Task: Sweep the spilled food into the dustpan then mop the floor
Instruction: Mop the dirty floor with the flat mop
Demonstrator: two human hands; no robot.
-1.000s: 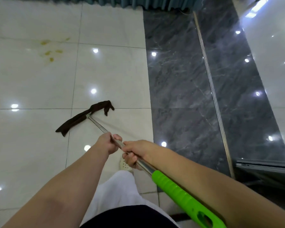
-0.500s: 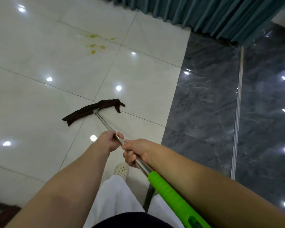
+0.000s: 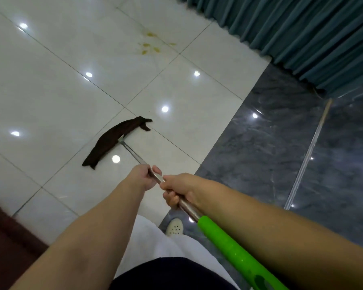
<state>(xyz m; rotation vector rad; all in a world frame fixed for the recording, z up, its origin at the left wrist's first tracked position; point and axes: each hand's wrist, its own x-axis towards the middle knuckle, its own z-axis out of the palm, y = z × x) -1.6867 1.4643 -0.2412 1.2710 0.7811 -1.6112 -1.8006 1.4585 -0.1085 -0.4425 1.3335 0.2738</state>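
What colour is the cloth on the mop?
Dark brown mop cloth, clearest in the head view.

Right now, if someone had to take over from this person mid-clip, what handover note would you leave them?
Left hand: grips the mop's metal pole, lower down.
Right hand: grips the same pole just above, below the green grip.
Mop head: dark cloth lying flat on the white tile floor, apart from the mess.
Yellow stains: on the tiles further ahead, near the teal curtain.
Done: no loose food or dustpan in view, so sweeping seems finished, though I cannot confirm it.
Left: push the mop forward over the stains and wipe them off.
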